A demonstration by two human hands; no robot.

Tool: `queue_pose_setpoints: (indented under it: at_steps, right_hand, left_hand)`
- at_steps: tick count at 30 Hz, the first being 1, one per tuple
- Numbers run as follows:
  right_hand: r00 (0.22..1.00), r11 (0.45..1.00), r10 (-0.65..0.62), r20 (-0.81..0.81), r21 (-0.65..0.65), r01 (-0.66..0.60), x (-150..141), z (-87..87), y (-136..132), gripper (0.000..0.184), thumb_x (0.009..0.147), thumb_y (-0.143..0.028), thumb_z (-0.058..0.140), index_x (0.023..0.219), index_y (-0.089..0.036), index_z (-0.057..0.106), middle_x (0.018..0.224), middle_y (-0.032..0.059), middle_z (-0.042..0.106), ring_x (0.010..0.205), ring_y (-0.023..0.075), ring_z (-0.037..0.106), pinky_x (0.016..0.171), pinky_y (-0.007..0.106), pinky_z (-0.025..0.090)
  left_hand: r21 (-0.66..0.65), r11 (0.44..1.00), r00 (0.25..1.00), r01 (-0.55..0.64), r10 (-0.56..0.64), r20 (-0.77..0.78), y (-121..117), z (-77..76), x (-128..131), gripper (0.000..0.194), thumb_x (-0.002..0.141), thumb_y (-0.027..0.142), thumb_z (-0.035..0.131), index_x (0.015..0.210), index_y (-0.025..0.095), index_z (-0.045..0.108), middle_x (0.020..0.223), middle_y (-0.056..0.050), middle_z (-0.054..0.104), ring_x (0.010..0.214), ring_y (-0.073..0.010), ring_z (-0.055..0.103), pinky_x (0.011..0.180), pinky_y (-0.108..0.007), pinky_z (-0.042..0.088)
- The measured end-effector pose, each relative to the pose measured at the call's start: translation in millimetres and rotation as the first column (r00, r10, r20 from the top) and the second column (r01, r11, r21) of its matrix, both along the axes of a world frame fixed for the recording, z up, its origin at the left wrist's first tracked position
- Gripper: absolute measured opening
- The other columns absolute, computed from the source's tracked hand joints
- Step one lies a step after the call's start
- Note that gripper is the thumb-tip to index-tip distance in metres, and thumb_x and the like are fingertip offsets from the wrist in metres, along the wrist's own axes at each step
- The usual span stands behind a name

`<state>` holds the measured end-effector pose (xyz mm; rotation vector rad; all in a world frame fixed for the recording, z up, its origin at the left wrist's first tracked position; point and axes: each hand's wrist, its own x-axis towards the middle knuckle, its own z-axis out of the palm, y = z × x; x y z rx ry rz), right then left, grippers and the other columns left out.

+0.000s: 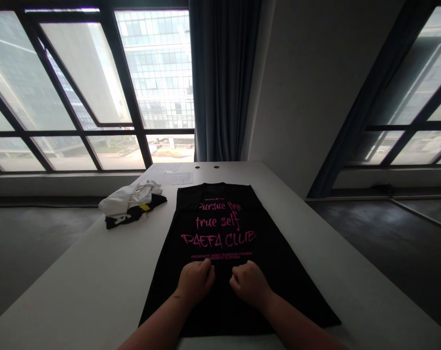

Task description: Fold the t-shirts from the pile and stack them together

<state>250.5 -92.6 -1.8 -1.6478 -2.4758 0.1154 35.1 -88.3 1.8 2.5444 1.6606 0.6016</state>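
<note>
A black T-shirt [220, 287] with pink lettering is spread flat, its neckline at the far end and its wide hem towards me. Over its lower middle, just below the small line of print, is my left hand [196, 281], closed with the fingers curled in. My right hand [250, 283] is closed in the same way a short gap to the right. Both fists are on or just above the cloth. Their fingertips are hidden, so I cannot tell whether they pinch any fabric.
The white table [107, 282] runs away from me towards a wall. On its left edge lies a crumpled white and black garment [135, 204]. Sheets of paper [171, 174] lie at the far left, near two round holes in the tabletop. Behind hang dark blue curtains [226, 82] beside windows.
</note>
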Motion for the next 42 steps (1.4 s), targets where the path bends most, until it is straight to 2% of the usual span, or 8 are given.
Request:
queue_pose_setpoints:
  at_steps: [4,9,14,20,26,31,34,42]
  right_hand:
    - [1.0,1.0,0.005,-0.006,0.003,-0.005,0.9,-1.3,-0.8,0.024,0.091,-0.02,0.053,0.074,-0.018,0.069,0.078,0.006,0.076,0.074,0.0175,0.068,0.079,0.034,0.033]
    - [0.998,0.999,0.013,-0.063,0.031,-0.011,2.4,-4.3,-1.6,0.024,0.093,-0.018,0.051,0.074,-0.019,0.065,0.076,0.0036,0.072,0.074,0.0169,0.063,0.079,0.034,0.033]
    - [0.991,0.994,0.001,-0.137,0.108,0.014,1.8,-1.7,-0.1,0.011,0.092,-0.019,0.056,0.087,-0.02,0.065,0.097,0.0056,0.069,0.095,0.0219,0.06,0.086,0.034,0.035]
    - [0.983,0.996,-0.015,-0.183,0.078,0.03,0.3,1.6,-1.7,0.013,0.091,-0.018,0.058,0.1,-0.023,0.065,0.114,0.0059,0.065,0.106,0.024,0.056,0.094,0.038,0.038]
    - [0.993,0.998,-0.016,-0.121,0.062,0.024,-1.9,2.4,4.4,0.024,0.092,-0.021,0.058,0.114,-0.024,0.065,0.126,0.0084,0.063,0.115,0.0271,0.056,0.1,0.043,0.038]
    - [1.0,0.999,-0.016,0.003,0.032,0.016,-17.2,13.6,33.3,0.03,0.095,-0.027,0.059,0.124,-0.023,0.065,0.132,0.0124,0.062,0.118,0.0306,0.057,0.097,0.044,0.04]
    - [0.999,0.999,-0.04,0.019,0.037,0.039,-27.5,15.2,47.8,0.026,0.097,-0.027,0.056,0.12,-0.021,0.066,0.129,0.0129,0.064,0.113,0.0295,0.058,0.094,0.042,0.04]
    - [0.999,0.999,-0.005,-0.033,0.035,0.007,-21.3,2.6,40.2,0.016,0.1,-0.022,0.05,0.103,-0.021,0.065,0.11,0.0073,0.066,0.102,0.0245,0.058,0.087,0.038,0.037]
  left_hand:
    - [0.053,0.998,1.0,-0.019,0.018,0.017,1.6,-2.6,-0.7,0.023,0.099,0.024,0.049,0.079,0.021,0.06,0.073,-0.003,0.07,0.071,-0.0192,0.069,0.066,-0.029,0.045]
    - [0.04,0.998,0.998,-0.05,0.049,0.032,2.5,0.9,-0.4,0.021,0.1,0.021,0.047,0.085,0.022,0.062,0.082,-0.003,0.071,0.083,-0.0205,0.068,0.08,-0.033,0.048]
    - [-0.061,0.988,0.989,-0.139,0.136,-0.051,4.2,8.6,0.5,0.015,0.096,0.025,0.055,0.104,0.022,0.067,0.112,-0.007,0.068,0.105,-0.0259,0.061,0.089,-0.04,0.046]
    - [-0.169,0.982,0.995,-0.081,0.068,-0.079,-13.4,11.9,-13.2,0.017,0.098,0.023,0.052,0.109,0.024,0.066,0.126,-0.006,0.065,0.11,-0.0245,0.059,0.092,-0.04,0.043]
    - [-0.206,0.978,0.999,-0.025,0.019,-0.034,-45.8,7.8,-40.5,0.018,0.098,0.019,0.051,0.107,0.026,0.065,0.124,-0.004,0.065,0.109,-0.0228,0.059,0.093,-0.039,0.043]
    - [-0.152,0.988,1.0,0.01,-0.014,-0.026,-63.1,5.0,-57.3,0.017,0.095,0.014,0.052,0.099,0.024,0.064,0.111,-0.004,0.068,0.099,-0.0223,0.063,0.086,-0.037,0.047]
    - [-0.106,0.994,0.999,0.023,-0.025,-0.024,-68.8,2.3,-66.8,0.015,0.093,0.014,0.053,0.094,0.024,0.063,0.101,-0.004,0.069,0.092,-0.0221,0.064,0.083,-0.037,0.049]
    - [-0.083,0.987,0.99,-0.138,0.137,-0.025,-76.7,-4.6,-110.7,0.015,0.096,0.019,0.052,0.093,0.025,0.066,0.099,-0.005,0.068,0.088,-0.0226,0.065,0.08,-0.037,0.05]
